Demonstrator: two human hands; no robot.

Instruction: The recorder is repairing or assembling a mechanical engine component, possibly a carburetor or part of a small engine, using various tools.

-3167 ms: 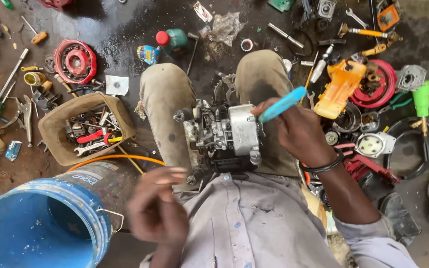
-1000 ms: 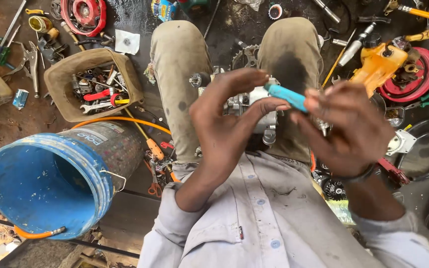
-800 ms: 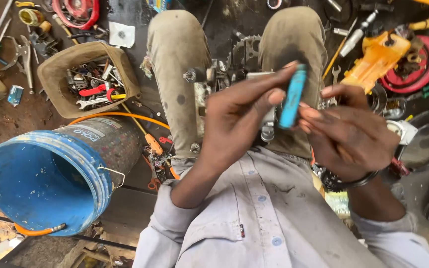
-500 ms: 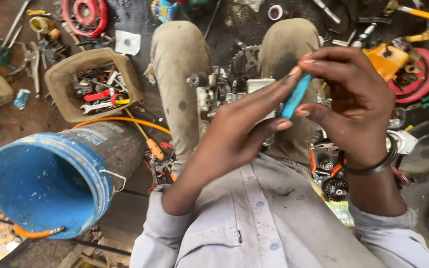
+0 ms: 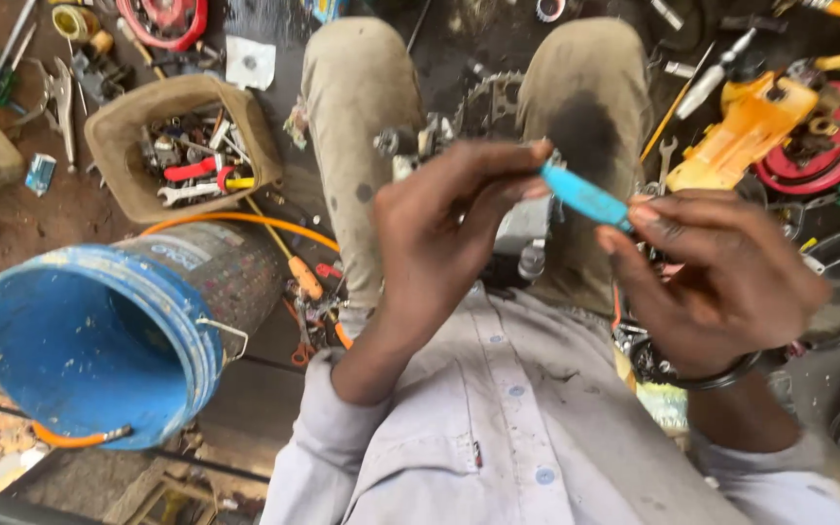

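Observation:
A light blue tool handle [image 5: 583, 194] is held up in front of my chest between both hands. My left hand [image 5: 444, 233] pinches its upper left end with the fingertips. My right hand [image 5: 721, 282] grips its lower right end with thumb and fingers; a dark bracelet circles that wrist. Behind the hands a small metal engine part [image 5: 507, 219] rests between my knees, mostly hidden by them.
A blue plastic bucket [image 5: 99, 340] lies tipped at the left. Above it a tan tub [image 5: 182, 146] holds spanners and loose tools. An orange machine housing [image 5: 755, 126] and red round covers [image 5: 833, 131] lie at the upper right among scattered tools.
My left hand came up from my lap to meet the right at the blue handle. Both hands turned the handle from near upright to a slant and shifted slightly right.

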